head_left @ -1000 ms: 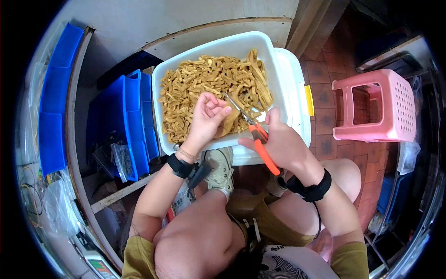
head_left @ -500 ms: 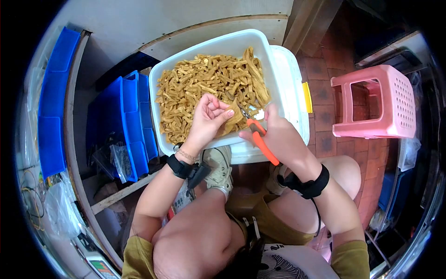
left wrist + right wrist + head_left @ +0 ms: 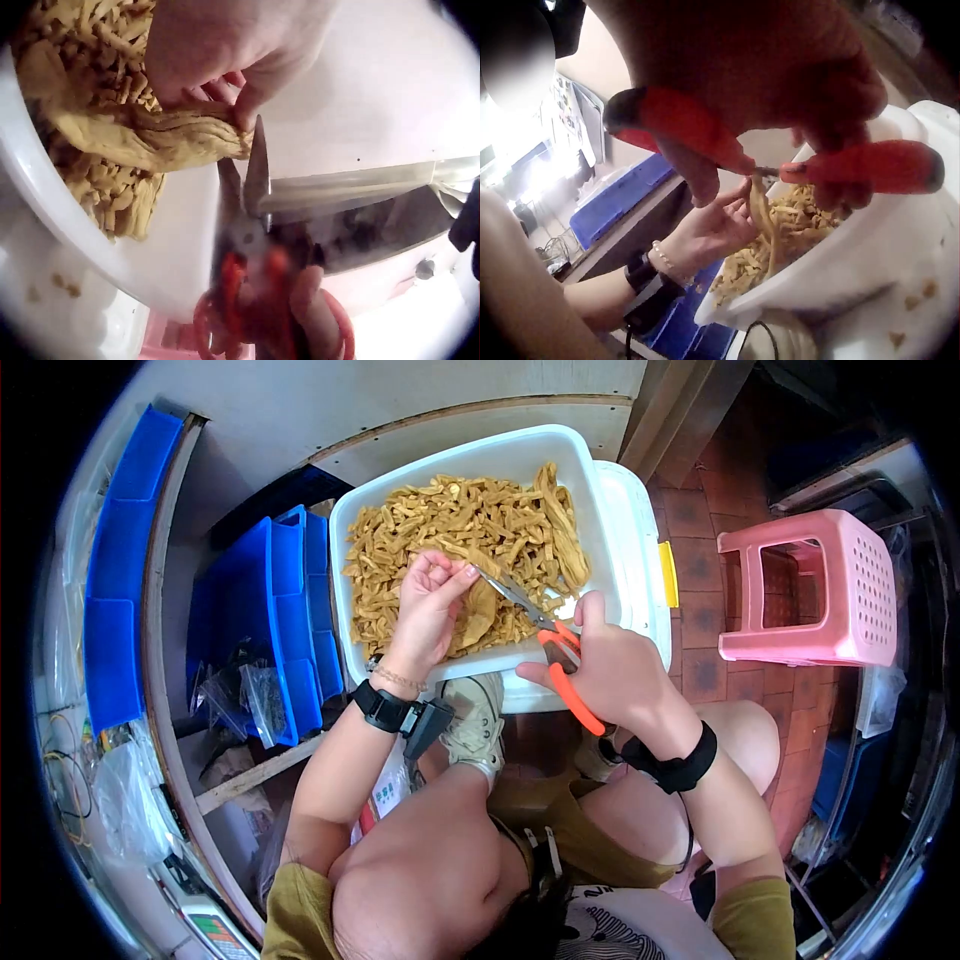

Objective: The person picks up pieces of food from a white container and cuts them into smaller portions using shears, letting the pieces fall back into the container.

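My left hand [image 3: 425, 620] pinches the end of a long, wrinkled yellow-brown strip of what looks like preserved vegetable [image 3: 150, 139], which hangs over the tub. In my right hand [image 3: 625, 678] is a pair of scissors with orange handles [image 3: 575, 700], fingers and thumb in the loops. The scissor blades [image 3: 257, 169] stand apart, their tips right at the pinched end, close to my left thumb. Below both hands, a white plastic tub [image 3: 337, 590] holds many short cut pieces [image 3: 400, 515]. Longer uncut strips [image 3: 565, 525] lie at its right side.
A white lid [image 3: 640, 510] with a yellow latch [image 3: 668, 575] lies under the tub's right side. Blue bins [image 3: 285, 610] stand at the left. On the tiled floor [image 3: 700, 620] at the right is a pink stool [image 3: 860, 585]. My knees and shoes flank the near side.
The scissors drew back right and closed half a second ago. Now their blades are spread and reach left to my left fingertips. My left hand has shifted slightly left with the strip.
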`<state>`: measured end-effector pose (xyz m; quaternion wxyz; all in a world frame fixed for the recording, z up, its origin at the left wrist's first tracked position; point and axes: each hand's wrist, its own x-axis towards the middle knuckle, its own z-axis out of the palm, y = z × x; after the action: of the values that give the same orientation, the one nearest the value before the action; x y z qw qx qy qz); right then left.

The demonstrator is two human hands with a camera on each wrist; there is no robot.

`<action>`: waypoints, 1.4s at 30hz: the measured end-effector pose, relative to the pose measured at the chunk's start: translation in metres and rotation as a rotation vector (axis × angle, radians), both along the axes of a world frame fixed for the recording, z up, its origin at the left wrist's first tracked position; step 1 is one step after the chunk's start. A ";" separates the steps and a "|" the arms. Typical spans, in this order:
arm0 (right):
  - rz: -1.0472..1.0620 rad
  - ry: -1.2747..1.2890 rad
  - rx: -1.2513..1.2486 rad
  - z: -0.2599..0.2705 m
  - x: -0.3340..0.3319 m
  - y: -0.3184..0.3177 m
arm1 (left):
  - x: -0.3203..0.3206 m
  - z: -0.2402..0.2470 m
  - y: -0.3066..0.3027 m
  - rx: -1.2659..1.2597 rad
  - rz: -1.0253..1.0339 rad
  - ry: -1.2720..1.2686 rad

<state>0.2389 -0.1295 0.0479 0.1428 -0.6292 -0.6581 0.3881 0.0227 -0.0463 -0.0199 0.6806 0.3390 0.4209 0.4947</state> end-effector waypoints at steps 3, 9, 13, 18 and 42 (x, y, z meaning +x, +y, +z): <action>-0.017 0.012 0.053 -0.002 -0.003 0.000 | -0.001 -0.004 -0.003 -0.049 -0.060 0.000; -0.015 0.021 0.097 -0.007 -0.004 0.000 | -0.003 -0.003 -0.005 -0.047 -0.165 0.037; -0.009 0.023 0.124 -0.009 -0.004 0.001 | 0.003 -0.003 -0.007 -0.086 -0.185 0.075; -0.037 -0.038 0.086 -0.006 -0.006 0.001 | 0.006 -0.005 -0.010 -0.022 -0.346 0.245; -0.030 0.045 -0.033 0.001 -0.004 0.005 | 0.008 0.007 -0.014 0.247 -0.489 0.616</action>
<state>0.2347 -0.1245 0.0491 0.1529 -0.6323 -0.6389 0.4106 0.0312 -0.0608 -0.0128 0.5744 0.6404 0.4494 0.2408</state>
